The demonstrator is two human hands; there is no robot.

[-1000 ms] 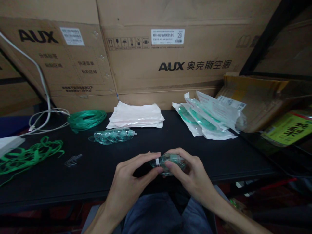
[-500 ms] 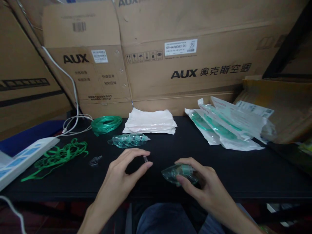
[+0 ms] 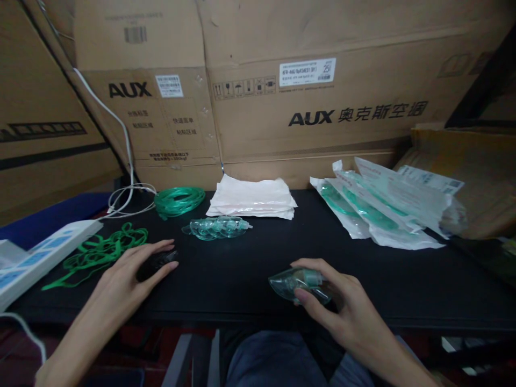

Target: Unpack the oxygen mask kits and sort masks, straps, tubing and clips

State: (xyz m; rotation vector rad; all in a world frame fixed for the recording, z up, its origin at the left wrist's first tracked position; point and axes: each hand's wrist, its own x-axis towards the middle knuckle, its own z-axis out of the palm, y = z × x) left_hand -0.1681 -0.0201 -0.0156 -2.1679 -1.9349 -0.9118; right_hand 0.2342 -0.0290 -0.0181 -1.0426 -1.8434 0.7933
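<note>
In my right hand (image 3: 336,293) is a clear green breathing mask (image 3: 288,284), pinched between thumb and fingers, its pale connector pointing right. My left hand (image 3: 133,269) is low over the table at the left, thumb and fingers apart around a few small clear plastic pieces (image 3: 164,257), partly hidden by the hand. I cannot make out any piece gripped in it. Just behind the left hand lies a tangle of green elastic straps (image 3: 105,247). A nested row of similar green masks (image 3: 217,228) rests further back, near the middle.
A coil of green tubing (image 3: 180,201) and a stack of white packets (image 3: 252,198) lie at the back. Sealed bags with green tubing (image 3: 363,209) lie back right. A white power strip (image 3: 44,258) runs along the left. Cardboard (image 3: 250,134) stands behind the black table (image 3: 234,290).
My left hand has moved left from the middle to the small clear pieces; the small clear tube it pinched no longer shows. My right hand keeps the mask in nearly the same spot.
</note>
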